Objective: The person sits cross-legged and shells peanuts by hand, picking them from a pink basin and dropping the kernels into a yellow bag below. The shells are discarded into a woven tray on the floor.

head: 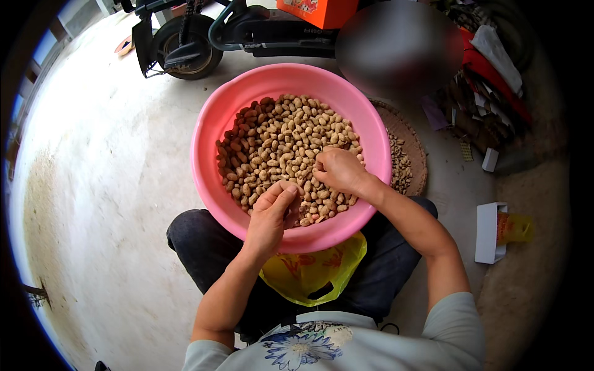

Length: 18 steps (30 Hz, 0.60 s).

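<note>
A pink plastic basin (209, 185) holds a broad heap of unshelled peanuts (287, 139). Over its near side is my left hand (274, 204), with thumb and forefinger pinched together and the other fingers curled under. My right hand (341, 169) is bent down over the right part of the heap, its fingers drawn together close to the peanuts. Whatever either hand may have between its fingers is hidden. A yellow plastic bag (308, 278) with red printing lies under the basin's near rim, between my knees.
Partly under the basin, a round woven tray (415, 139) bears smaller peanuts. An electric scooter (195, 51) and an orange box (320, 11) stand beyond. At right are a white box (485, 236), a yellow cup (515, 228) and a cardboard pile (487, 106). One blurred area hides the upper right.
</note>
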Each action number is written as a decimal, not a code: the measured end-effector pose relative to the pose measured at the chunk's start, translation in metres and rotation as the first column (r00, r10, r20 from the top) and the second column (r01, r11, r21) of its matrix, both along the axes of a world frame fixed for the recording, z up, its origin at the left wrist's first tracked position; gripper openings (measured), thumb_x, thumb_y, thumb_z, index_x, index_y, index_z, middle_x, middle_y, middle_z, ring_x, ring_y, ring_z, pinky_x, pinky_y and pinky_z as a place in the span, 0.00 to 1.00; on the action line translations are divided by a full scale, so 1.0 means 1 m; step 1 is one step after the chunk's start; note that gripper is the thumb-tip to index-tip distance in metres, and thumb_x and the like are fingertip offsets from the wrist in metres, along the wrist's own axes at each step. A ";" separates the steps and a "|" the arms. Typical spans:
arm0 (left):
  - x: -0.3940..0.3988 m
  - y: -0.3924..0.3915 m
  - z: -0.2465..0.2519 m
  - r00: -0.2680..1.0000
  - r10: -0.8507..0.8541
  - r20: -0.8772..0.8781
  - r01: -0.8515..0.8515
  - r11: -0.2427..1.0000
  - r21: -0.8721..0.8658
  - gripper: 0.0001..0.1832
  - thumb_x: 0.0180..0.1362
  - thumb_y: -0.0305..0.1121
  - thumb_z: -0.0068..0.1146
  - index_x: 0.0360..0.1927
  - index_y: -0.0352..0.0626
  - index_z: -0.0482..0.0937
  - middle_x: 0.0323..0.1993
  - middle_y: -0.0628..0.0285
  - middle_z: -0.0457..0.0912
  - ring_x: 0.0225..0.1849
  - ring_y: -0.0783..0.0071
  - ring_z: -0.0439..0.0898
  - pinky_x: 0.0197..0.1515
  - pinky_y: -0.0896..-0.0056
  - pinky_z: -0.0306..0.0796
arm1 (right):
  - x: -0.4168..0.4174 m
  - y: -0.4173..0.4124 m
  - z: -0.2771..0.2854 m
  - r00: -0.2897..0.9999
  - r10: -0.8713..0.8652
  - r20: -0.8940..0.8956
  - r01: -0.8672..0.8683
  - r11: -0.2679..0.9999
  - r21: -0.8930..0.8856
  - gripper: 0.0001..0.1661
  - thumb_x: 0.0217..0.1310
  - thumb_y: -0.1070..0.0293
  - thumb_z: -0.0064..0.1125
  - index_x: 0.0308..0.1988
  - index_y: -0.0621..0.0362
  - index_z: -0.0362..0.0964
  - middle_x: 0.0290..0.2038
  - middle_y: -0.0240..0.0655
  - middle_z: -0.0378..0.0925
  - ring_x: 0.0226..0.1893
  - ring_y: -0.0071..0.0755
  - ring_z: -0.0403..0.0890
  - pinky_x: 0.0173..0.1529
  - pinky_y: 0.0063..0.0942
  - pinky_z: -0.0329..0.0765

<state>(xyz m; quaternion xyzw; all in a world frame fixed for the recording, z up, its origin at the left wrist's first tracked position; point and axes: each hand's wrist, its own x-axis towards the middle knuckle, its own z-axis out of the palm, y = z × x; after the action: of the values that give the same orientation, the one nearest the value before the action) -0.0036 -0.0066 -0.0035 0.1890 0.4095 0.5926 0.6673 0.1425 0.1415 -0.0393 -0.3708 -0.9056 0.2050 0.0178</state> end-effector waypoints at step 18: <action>-0.001 0.001 0.002 0.994 0.094 -0.058 -0.091 0.994 0.062 0.14 0.66 0.42 0.39 0.37 0.44 0.71 0.22 0.73 0.65 0.19 0.88 0.58 0.19 0.87 0.51 | -0.013 -0.057 0.055 0.601 -0.331 -0.727 -0.159 0.843 -0.515 0.12 0.53 0.73 0.60 0.40 0.63 0.73 0.29 0.28 0.67 0.24 0.16 0.66 0.29 0.15 0.67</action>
<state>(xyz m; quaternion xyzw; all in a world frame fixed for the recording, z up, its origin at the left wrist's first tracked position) -0.0049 -0.0055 -0.0017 0.2075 0.4202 0.6287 0.6206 0.1294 0.0847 0.0153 -0.2753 -0.6877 0.5879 0.3249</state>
